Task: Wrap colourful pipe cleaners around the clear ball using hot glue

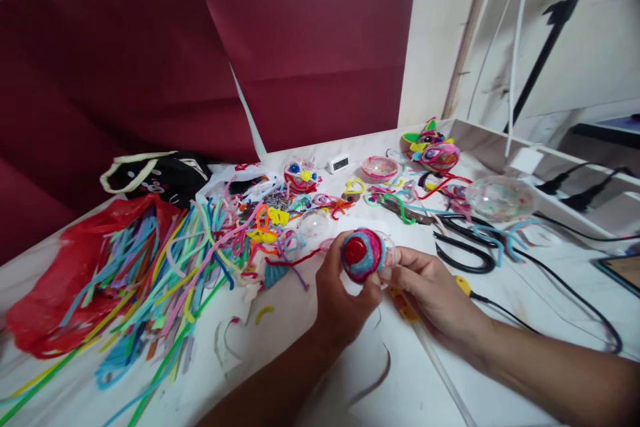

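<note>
In front of me I hold a small ball (363, 255) coiled with pink, blue and red pipe cleaners, a red disc at its front. A clear plastic edge shows on the ball's right side. The fingers and thumb of my left hand (343, 300) wrap round its left side and underside. My right hand (433, 283) pinches at the right side, thumb and fingertips against it; whether a small piece sits between them is hidden. Below my right hand lies a yellow tool (404, 307), partly covered, with a long translucent stick (445, 373) running toward me.
Pipe cleaners (185, 280) spill from a red plastic bag (55, 280) at left. Black-handled scissors (465, 257) and a black cable (565, 293) lie at right. Clear plastic domes (500, 199), a decorated ball (301, 177), a small clock (338, 164) and a black pouch (160, 177) stand behind.
</note>
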Motion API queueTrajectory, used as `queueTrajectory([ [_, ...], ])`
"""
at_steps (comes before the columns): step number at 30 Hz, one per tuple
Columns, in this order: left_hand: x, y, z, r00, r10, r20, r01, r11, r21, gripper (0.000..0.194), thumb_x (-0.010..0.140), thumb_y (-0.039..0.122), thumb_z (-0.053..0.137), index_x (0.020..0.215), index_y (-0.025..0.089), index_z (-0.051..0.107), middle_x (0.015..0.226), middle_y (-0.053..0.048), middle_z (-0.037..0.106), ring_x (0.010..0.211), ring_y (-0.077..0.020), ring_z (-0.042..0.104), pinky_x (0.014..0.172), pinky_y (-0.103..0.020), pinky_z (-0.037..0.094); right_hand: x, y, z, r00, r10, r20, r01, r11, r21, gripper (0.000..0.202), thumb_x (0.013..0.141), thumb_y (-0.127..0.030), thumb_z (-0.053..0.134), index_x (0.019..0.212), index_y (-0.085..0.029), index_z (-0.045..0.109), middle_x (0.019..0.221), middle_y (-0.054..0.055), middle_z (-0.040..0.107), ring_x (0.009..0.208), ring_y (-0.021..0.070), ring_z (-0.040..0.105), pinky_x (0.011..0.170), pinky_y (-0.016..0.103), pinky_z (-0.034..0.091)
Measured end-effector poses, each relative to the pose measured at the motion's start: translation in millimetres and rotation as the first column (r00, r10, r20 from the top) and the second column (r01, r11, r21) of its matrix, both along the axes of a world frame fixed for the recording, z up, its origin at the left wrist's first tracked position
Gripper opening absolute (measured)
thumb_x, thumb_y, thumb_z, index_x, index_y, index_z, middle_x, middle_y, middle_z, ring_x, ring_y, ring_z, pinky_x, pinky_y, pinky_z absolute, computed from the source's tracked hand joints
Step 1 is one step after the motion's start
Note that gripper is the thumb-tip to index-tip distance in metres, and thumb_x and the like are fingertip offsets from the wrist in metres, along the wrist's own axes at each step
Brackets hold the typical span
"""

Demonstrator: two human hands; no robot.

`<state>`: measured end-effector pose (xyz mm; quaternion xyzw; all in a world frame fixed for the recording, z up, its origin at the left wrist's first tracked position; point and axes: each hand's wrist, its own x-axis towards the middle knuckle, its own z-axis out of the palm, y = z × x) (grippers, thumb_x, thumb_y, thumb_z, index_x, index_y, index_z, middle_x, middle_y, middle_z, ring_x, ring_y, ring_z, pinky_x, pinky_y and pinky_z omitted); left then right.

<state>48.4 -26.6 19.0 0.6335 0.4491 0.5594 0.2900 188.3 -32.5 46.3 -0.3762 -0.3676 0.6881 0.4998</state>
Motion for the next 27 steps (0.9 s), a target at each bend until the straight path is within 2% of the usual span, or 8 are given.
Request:
queueTrajectory([
  [7, -1.1, -1.3, -0.3, 0.997, -0.063, 0.032, 0.064, 0.998, -0.027, 0.05, 0.077, 0.024, 0.066, 0.125, 0.022, 0.054, 0.121, -0.007, 0.066, 0.113, -0.0245, 0.064, 0.099, -0.035, 0.051, 4.4, 0.3, -3.5, 1.0, -0.009, 0.005, 0.009, 1.0, 0.002, 0.018, 0.061, -0.026, 0.081, 0.063, -0.02, 0.064, 0.057, -0.004, 0.059, 0.047, 0.0071, 0.042, 0.044, 0.021, 0.031],
  [10, -2.5, -2.1, 0.6, 0.989, -0.119, 0.083, 0.124, 0.991, -0.058, 0.058, 0.078, 0.029, 0.067, 0.132, 0.022, 0.05, 0.132, -0.009, 0.061, 0.122, -0.0265, 0.06, 0.104, -0.037, 0.049, 7.5, 0.4, -3.3, 1.0, -0.016, 0.014, 0.017, 1.0, -0.021, 0.019, 0.062, -0.027, 0.081, 0.066, -0.02, 0.064, 0.057, -0.004, 0.057, 0.047, 0.0076, 0.043, 0.043, 0.02, 0.032],
  [14, -3.4, 1.3, 1.7, 0.956, -0.143, 0.257, 0.184, 0.972, -0.144, 0.059, 0.083, 0.039, 0.064, 0.138, 0.023, 0.046, 0.139, -0.01, 0.059, 0.131, -0.0271, 0.055, 0.104, -0.037, 0.049, 12.9, 2.6, -1.2, 1.0, -0.004, -0.025, 0.003, 0.999, -0.046, 0.025, 0.063, -0.032, 0.085, 0.067, -0.022, 0.062, 0.062, -0.003, 0.058, 0.049, 0.0096, 0.046, 0.041, 0.021, 0.038],
  [18, -5.8, 10.9, 2.7, 0.871, -0.055, 0.489, 0.212, 0.939, -0.271, 0.055, 0.085, 0.05, 0.062, 0.131, 0.021, 0.054, 0.13, -0.012, 0.064, 0.122, -0.0283, 0.06, 0.097, -0.042, 0.051, 20.0, 6.0, -0.1, 0.999, 0.024, -0.047, -0.026, 0.999, -0.041, 0.03, 0.065, -0.037, 0.086, 0.067, -0.022, 0.06, 0.063, -0.003, 0.058, 0.052, 0.0118, 0.05, 0.041, 0.024, 0.045],
  [21, -8.0, 16.3, 5.6, 0.801, -0.014, 0.598, 0.269, 0.901, -0.34, 0.055, 0.082, 0.053, 0.067, 0.124, 0.018, 0.061, 0.127, -0.014, 0.065, 0.117, -0.0289, 0.062, 0.091, -0.04, 0.052, 24.6, 8.5, -0.3, 0.997, 0.018, 0.07, -0.024, 0.995, 0.096, 0.03, 0.063, -0.035, 0.087, 0.066, -0.021, 0.061, 0.064, -0.002, 0.057, 0.05, 0.0133, 0.053, 0.041, 0.027, 0.049],
  [23, -8.3, 17.3, 8.4, 0.768, -0.033, 0.64, 0.336, 0.871, -0.358, 0.053, 0.081, 0.055, 0.069, 0.118, 0.017, 0.065, 0.124, -0.014, 0.067, 0.113, -0.0284, 0.062, 0.089, -0.038, 0.052, 26.3, 10.6, -0.8, 0.976, -0.088, 0.198, 0.009, 0.93, 0.368, 0.023, 0.064, -0.024, 0.085, 0.066, -0.021, 0.062, 0.066, -0.001, 0.058, 0.053, 0.0137, 0.054, 0.046, 0.027, 0.05],
  [25, -7.2, 16.9, 10.9, 0.731, -0.063, 0.679, 0.414, 0.833, -0.368, 0.05, 0.08, 0.056, 0.069, 0.109, 0.016, 0.069, 0.115, -0.013, 0.071, 0.106, -0.0272, 0.065, 0.086, -0.037, 0.052, 26.7, 12.7, -1.5, 0.927, -0.244, 0.285, -0.013, 0.738, 0.674, 0.016, 0.07, -0.012, 0.076, 0.067, -0.021, 0.063, 0.068, 0.0, 0.06, 0.062, 0.015, 0.057, 0.055, 0.028, 0.049],
  [27, -5.3, 15.7, 12.5, 0.68, -0.07, 0.73, 0.484, 0.791, -0.375, 0.048, 0.08, 0.058, 0.069, 0.1, 0.015, 0.071, 0.102, -0.011, 0.074, 0.097, -0.0256, 0.068, 0.082, -0.036, 0.052, 26.3, 14.1, -2.3, 0.88, -0.341, 0.33, -0.113, 0.527, 0.843, 0.018, 0.074, -0.005, 0.066, 0.07, -0.022, 0.062, 0.067, 0.0, 0.06, 0.066, 0.0159, 0.056, 0.063, 0.031, 0.048],
])
